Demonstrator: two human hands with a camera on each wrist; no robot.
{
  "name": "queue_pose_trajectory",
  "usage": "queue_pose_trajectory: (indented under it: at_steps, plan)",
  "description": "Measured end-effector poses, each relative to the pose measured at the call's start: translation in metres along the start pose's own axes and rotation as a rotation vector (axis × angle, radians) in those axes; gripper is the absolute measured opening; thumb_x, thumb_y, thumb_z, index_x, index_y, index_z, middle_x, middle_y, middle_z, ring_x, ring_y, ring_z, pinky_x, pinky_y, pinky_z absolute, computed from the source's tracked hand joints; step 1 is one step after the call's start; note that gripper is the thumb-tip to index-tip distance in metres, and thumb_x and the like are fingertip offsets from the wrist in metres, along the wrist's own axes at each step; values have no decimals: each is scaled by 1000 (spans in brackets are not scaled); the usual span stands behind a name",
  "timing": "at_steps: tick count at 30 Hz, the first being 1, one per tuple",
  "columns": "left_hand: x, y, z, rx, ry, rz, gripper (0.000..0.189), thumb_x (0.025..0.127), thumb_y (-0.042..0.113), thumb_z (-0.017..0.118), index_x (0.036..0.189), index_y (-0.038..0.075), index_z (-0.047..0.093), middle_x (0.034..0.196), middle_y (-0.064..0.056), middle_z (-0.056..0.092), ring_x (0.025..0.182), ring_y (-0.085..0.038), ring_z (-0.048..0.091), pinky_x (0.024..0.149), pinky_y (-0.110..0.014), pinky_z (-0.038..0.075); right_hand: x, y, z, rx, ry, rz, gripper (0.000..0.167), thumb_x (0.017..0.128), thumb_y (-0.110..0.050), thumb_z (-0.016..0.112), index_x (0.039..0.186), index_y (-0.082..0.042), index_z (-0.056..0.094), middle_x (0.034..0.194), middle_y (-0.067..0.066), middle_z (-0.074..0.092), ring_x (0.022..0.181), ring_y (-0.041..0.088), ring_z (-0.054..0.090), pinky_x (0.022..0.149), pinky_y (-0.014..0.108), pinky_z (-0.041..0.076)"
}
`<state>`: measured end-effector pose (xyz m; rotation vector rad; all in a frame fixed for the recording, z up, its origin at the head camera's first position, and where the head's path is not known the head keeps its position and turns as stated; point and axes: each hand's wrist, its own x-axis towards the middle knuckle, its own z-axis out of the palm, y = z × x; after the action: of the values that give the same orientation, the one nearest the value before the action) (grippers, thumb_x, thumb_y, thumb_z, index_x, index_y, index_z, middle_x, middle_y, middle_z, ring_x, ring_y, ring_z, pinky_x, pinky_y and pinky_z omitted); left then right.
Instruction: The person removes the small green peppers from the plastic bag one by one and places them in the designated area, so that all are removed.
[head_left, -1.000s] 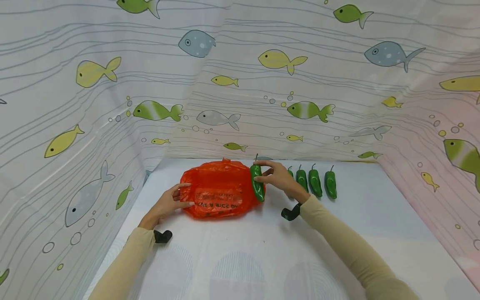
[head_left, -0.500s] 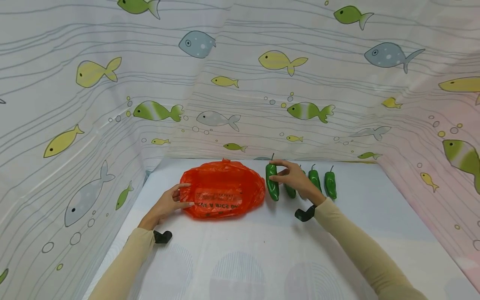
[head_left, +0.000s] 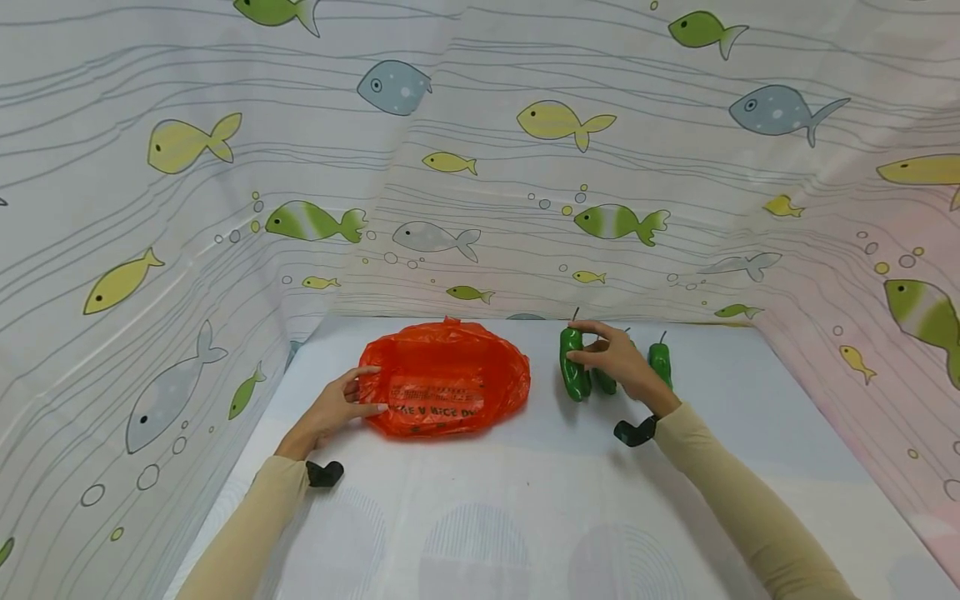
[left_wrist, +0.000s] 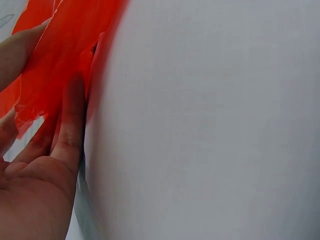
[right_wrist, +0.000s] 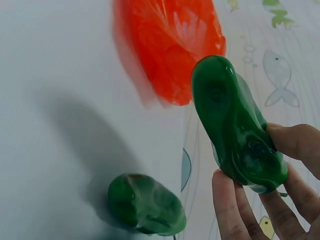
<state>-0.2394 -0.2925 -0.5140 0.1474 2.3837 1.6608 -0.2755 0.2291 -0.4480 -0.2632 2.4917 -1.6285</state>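
Observation:
A red plastic bag [head_left: 438, 383] lies with its mouth facing me, dark print showing inside. My left hand [head_left: 330, 412] holds the bag's left edge; in the left wrist view, red film [left_wrist: 75, 45] covers some fingertips. My right hand [head_left: 618, 358] pinches a green pepper [head_left: 572, 367] upright between thumb and fingers, stem up, to the right of the bag. In the right wrist view the held pepper [right_wrist: 227, 120] is raised off the table, above another pepper [right_wrist: 145, 204]. Behind the right hand stand other green peppers [head_left: 603, 382], partly hidden.
The rightmost pepper [head_left: 660, 363] stands just beyond the right wrist. A white patterned cloth [head_left: 480, 517] covers the table. Fish-printed curtain [head_left: 480, 192] rises at the back and on both sides. Each wrist wears a black camera mount [head_left: 636, 432].
My right hand has carried the pepper rightward, from the bag's right edge to in front of the other peppers. The left hand and the bag have stayed in place.

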Motion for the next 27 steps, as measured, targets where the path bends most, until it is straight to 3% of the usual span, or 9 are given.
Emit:
queue_pose_trajectory:
  at_steps: [7,13,20,27]
  plan:
    - [1,0,0,-10,-1,9,80,86,17,86,154,14,43,148,-25,45,127,-39,49,93,-32,51,-7,8,-15,-14,13,-5,68,92,-27,80,153,-18,50,146,17,56,99,38,67,95,52,51]
    - [0,0,0,-15,1,14,80,87,16,85,154,13,43,146,-26,46,125,-39,49,91,-29,52,-14,15,-27,-23,35,5,68,92,-30,80,152,-20,50,148,13,54,97,31,65,98,51,46]
    - [-1,0,1,-5,1,9,80,87,18,86,155,13,43,148,-24,44,125,-39,50,90,-29,52,-21,23,-40,-9,75,17,68,93,-29,80,153,-17,50,147,17,53,105,21,64,94,52,52]
    - [-1,2,2,-20,0,4,81,87,17,85,155,13,42,149,-25,44,126,-40,49,90,-29,53,-27,34,-57,-49,93,9,70,94,-32,79,154,-16,48,156,11,45,97,27,66,94,49,50]
